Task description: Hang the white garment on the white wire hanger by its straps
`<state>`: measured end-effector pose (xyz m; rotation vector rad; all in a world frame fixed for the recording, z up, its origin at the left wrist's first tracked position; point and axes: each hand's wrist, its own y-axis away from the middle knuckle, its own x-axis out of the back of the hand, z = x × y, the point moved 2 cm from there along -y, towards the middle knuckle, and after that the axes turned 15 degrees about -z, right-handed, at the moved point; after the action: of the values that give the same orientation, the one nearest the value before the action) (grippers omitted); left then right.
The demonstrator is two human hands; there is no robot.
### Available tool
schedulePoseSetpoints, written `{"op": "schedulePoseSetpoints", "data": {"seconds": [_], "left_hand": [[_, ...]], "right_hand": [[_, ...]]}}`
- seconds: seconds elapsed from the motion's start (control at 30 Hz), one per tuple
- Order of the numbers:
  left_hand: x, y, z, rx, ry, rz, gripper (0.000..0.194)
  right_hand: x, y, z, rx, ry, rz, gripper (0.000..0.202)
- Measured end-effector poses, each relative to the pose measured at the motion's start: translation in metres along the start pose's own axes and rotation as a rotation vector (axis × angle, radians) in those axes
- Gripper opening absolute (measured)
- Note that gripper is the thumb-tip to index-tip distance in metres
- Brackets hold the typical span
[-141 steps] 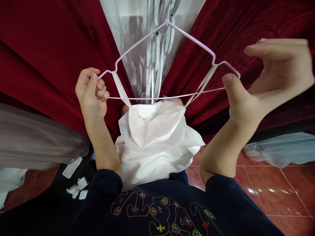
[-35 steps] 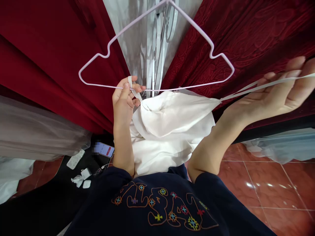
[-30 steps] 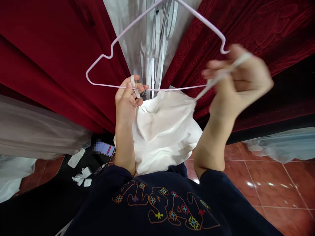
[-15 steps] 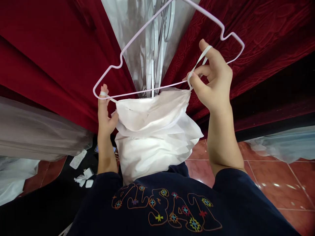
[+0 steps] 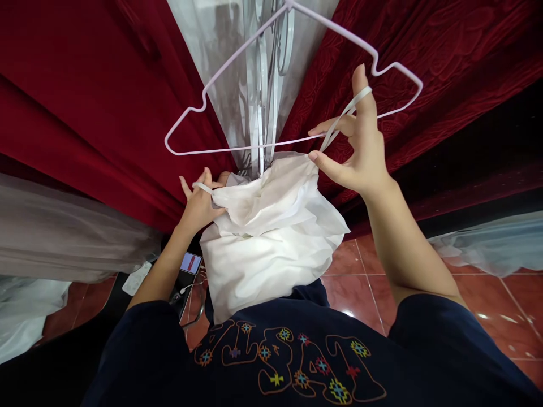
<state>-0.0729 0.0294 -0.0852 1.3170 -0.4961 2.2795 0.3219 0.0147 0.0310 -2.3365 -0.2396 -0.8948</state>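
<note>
I see the white garment (image 5: pixel 275 254) over the lap (image 5: pixel 311 294), just below the lilac hanger (image 5: pixel 231 149). My left hand (image 5: pixel 199 204) is splayed, one strap (image 5: pixel 202 187) round its fingers; can't tell if that thumb's pinching. Right hand (image 5: pixel 367 150): fingers spread, the other strap (image 5: pixel 344 116) hooked on a raised one. Phone (image 5: pixel 190 263)'s near the black surface (image 5: pixel 55 362)'s right edge.

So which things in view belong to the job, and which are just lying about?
In the job:
white garment
left strap, looped on a finger of the left hand
right strap, looped on a finger of the right hand
lilac hanger

Lying about:
phone
white cable
pale flat item, too unclear to name
</note>
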Motion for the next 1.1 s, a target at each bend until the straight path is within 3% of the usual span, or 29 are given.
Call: {"op": "schedulePoseSetpoints", "data": {"seconds": [0.1, 0.2, 0.27, 0.37, 0.43, 0.57, 0.6, 0.67, 0.77, 0.83, 0.97, 1.1], "left_hand": [[-0.027, -0.008, -0.012, -0.012, 0.127, -0.048, 0.114], [-0.043, -0.008, -0.013, -0.002, 0.233, -0.059, 0.108], [-0.043, -0.007, -0.004, -0.004, 0.246, -0.012, 0.100], [-0.027, -0.007, 0.018, -0.052, 0.358, 0.113, 0.090], [-0.011, -0.011, 0.031, -0.074, 0.519, 0.183, 0.083], [0.019, -0.023, 0.039, 0.035, 0.812, 0.171, 0.086], [0.024, -0.025, 0.037, 0.086, 0.862, 0.152, 0.087], [0.033, -0.028, 0.033, 0.195, 0.927, 0.112, 0.086], [0.047, -0.027, 0.031, 0.299, 0.954, 0.059, 0.076], [0.057, -0.024, 0.033, 0.320, 0.989, -0.050, 0.066], [0.073, -0.021, 0.029, 0.231, 1.085, -0.282, 0.055], [0.068, -0.026, 0.009, 0.195, 1.058, -0.154, 0.046]], "right_hand": [[-0.003, 0.000, 0.010, 0.053, 0.006, 0.027, 0.126], [-0.008, 0.003, 0.011, 0.129, 0.026, 0.052, 0.120], [-0.013, 0.009, 0.010, 0.191, 0.031, 0.131, 0.119], [-0.029, 0.026, 0.009, 0.296, -0.030, 0.255, 0.131], [-0.044, 0.037, 0.009, 0.288, -0.116, 0.130, 0.150], [-0.072, 0.058, 0.011, 0.002, -0.243, -0.522, 0.165], [-0.075, 0.061, 0.011, -0.079, -0.224, -0.636, 0.160], [-0.075, 0.064, 0.012, -0.200, -0.139, -0.717, 0.136], [-0.061, 0.054, 0.009, -0.269, -0.131, -0.638, 0.077], [-0.045, 0.042, 0.002, -0.302, -0.291, -0.591, 0.056], [-0.014, 0.020, -0.005, -0.442, -0.682, -0.535, 0.051], [-0.024, 0.009, 0.024, -0.442, -0.701, -0.451, 0.046]]}}
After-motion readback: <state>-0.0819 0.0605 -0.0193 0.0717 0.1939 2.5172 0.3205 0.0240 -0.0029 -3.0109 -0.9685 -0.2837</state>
